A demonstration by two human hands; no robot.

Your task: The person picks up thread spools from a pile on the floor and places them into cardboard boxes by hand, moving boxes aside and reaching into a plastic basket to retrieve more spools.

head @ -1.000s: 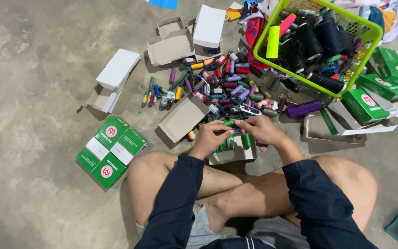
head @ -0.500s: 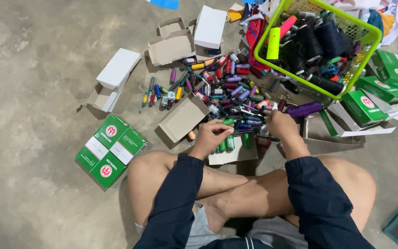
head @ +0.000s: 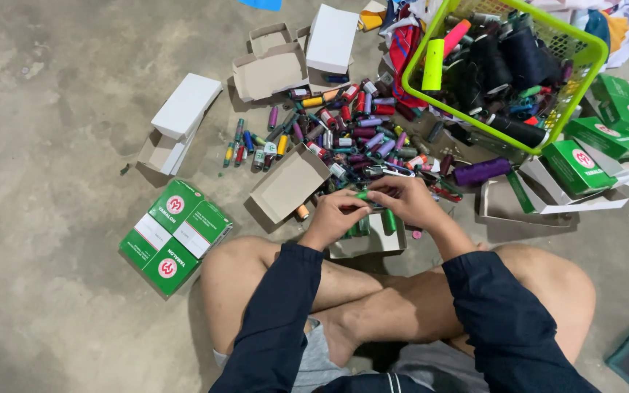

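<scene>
The big pile of mixed thread spools (head: 362, 135) on the floor (head: 60, 109) looks mostly unsorted, while the small open box (head: 369, 240) before the crossed legs holds only a few green spools (head: 389, 220). Both hands meet above this box: the left hand (head: 338, 215) and the right hand (head: 402, 198) pinch one green spool (head: 362, 195) together.

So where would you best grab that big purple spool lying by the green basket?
Probably around its middle, coming from above. The purple spool lies flat on its side beside the basket, its long round body exposed, so fingers could likely pinch across it.
</scene>
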